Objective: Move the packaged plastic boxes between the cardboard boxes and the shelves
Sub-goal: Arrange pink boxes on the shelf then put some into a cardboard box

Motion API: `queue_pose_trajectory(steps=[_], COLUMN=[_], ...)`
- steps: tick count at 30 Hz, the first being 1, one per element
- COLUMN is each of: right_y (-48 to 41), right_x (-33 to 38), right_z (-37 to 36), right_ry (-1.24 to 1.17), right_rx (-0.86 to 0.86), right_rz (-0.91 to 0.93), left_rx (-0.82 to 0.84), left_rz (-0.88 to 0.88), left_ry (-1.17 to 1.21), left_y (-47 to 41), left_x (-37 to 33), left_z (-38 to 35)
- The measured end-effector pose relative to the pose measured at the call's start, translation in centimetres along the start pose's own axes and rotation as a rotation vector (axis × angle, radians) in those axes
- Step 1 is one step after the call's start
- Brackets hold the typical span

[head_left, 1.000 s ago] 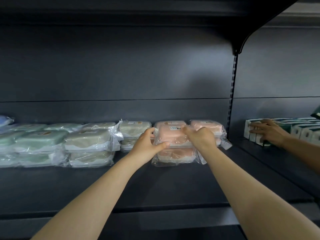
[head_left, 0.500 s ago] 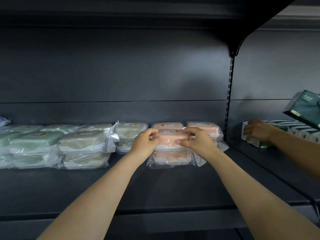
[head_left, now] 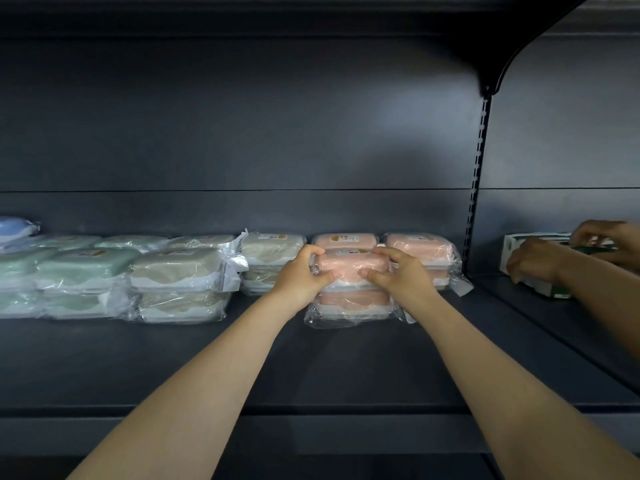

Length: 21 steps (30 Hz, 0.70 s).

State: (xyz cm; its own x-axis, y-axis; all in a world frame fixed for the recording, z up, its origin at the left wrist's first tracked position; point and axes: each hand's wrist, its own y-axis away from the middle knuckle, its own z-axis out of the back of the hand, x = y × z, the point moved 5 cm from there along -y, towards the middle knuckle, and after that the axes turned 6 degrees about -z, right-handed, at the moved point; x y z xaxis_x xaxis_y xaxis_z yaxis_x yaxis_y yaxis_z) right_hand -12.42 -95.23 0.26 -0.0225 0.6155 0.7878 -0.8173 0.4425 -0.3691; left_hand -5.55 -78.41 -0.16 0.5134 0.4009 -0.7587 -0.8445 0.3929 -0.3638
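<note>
A pink packaged plastic box (head_left: 349, 266) lies on top of another pink box (head_left: 351, 303) on the dark shelf (head_left: 311, 368). My left hand (head_left: 301, 275) grips its left end, fingers curled over the top and thumb on the front. My right hand (head_left: 398, 275) grips its right end the same way. More pink boxes (head_left: 415, 245) are stacked behind and to the right. Beige boxes (head_left: 180, 268) and green boxes (head_left: 79, 268) are stacked to the left.
Another person's hands (head_left: 540, 261) hold white and green cartons (head_left: 533, 244) on the neighbouring shelf bay at the right, past the slotted upright (head_left: 476, 188). A blue packaged item (head_left: 15, 228) sits at the far left. The shelf's front edge (head_left: 311, 410) runs below my forearms.
Both my hands have closed in on the top pink box and settled it on the stack. The other person's second hand has come down onto the cartons at the right.
</note>
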Motion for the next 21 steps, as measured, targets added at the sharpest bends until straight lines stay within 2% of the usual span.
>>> queue_pose_trajectory(steps=[14,21], right_y=[0.4,0.3], right_x=[0.2,1.6], right_z=[-1.0,0.1], right_ry=[0.115,0.348], right_rx=[-0.071,-0.055], right_rz=[0.026,0.067], left_rx=[0.011,0.072], left_rz=[-0.089,-0.064], left_ry=[-0.178,-0.2], left_y=[-0.3,0.0], left_x=[0.0,-0.9], left_z=[0.0,1.3])
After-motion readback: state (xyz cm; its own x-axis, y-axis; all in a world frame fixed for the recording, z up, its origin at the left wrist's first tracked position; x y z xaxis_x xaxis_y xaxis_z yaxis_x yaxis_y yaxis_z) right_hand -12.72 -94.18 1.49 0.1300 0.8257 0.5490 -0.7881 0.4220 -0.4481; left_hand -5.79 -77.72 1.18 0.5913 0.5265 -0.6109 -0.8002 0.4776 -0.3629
